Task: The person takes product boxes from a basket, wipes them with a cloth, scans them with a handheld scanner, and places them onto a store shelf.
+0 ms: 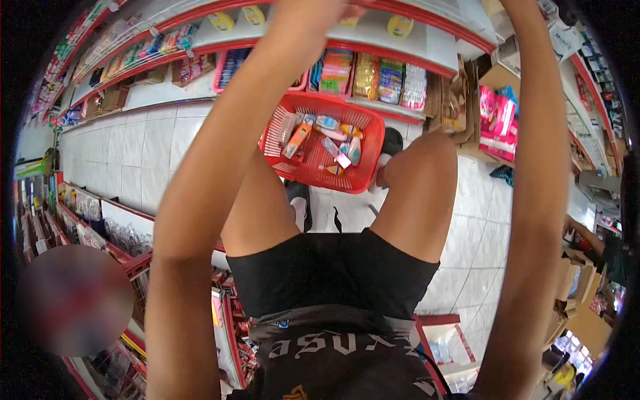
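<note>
My left hand (310,20) reaches up to the shelf at the top edge. It is blurred and partly cut off, so its fingers and anything in them cannot be made out. A yellow pack (350,19) shows close by it. My right forearm (530,73) stretches up on the right, its hand beyond the frame. On the shelf stand yellow bottles (400,25). Between my knees, a red plastic basket (363,179) sits on the floor. Inside are an orange box (299,138), a white and pink box (336,153), a white and teal bottle (355,151) and other small packs.
Colourful packets (390,81) fill the lower shelf behind the basket. An open carton (490,81) holds pink packs (497,120) on the right. Shelving (133,263) stands at left, on a tiled floor (123,157). Another person's arm (585,233) shows at far right near cartons.
</note>
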`<state>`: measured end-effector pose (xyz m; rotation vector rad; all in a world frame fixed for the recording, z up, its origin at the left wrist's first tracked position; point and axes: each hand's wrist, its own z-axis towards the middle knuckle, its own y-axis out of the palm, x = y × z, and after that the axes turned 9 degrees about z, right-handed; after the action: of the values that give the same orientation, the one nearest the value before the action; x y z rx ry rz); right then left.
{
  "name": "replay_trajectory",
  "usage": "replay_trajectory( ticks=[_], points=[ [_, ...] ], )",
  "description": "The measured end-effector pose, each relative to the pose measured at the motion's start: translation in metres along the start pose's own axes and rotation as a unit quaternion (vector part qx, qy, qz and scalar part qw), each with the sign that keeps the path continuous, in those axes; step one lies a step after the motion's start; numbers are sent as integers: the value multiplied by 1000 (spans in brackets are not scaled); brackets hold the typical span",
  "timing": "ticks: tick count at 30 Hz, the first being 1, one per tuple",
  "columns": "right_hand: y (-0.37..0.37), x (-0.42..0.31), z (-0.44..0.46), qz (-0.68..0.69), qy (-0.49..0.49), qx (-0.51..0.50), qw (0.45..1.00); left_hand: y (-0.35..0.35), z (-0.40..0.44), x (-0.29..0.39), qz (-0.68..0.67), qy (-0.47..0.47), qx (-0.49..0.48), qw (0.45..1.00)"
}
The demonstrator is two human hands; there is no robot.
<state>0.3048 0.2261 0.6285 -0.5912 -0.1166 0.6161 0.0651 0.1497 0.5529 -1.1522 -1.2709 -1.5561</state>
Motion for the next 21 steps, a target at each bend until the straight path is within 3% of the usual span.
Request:
replay_trajectory(
  ticks=[3,5,6,7,8,10,11,13,14,16,17,19,21],
  points=[
    [-15,-53,-67,127,66,67,987,-37,-121,22,-110,102,65,987],
    [2,-71,-145,186,285,16,940,-44,-183,57,-285,152,15,946],
    [23,-80,-192,237,321,18,917,-29,-207,75,-349,211,103,907],
    [27,-114,-227,232,368,-73,898,-17,-222,77,-343,203,107,911],
    [22,-115,-254,284,391,-332,810,-1,-234,78,-364,280,108,882],
    [32,-114,-253,419,361,-460,695,15,-250,83,-391,398,113,822],
    [41,-117,-252,418,358,-465,693,18,-256,86,-399,437,115,798],
    [57,-121,-250,410,374,-342,759,16,-246,91,-367,533,109,755],
    [60,-117,-250,406,367,-345,763,14,-239,95,-348,581,105,729],
    [64,-108,-263,240,303,-513,767,6,-238,102,-321,630,103,699],
    [70,-105,-269,242,296,-512,769,1,-238,107,-257,697,152,652],
    [77,-100,-273,243,333,-585,698,-5,-243,114,-189,758,201,591],
    [83,-100,-273,253,345,-573,699,-7,-252,118,-200,746,231,592]
  ],
)
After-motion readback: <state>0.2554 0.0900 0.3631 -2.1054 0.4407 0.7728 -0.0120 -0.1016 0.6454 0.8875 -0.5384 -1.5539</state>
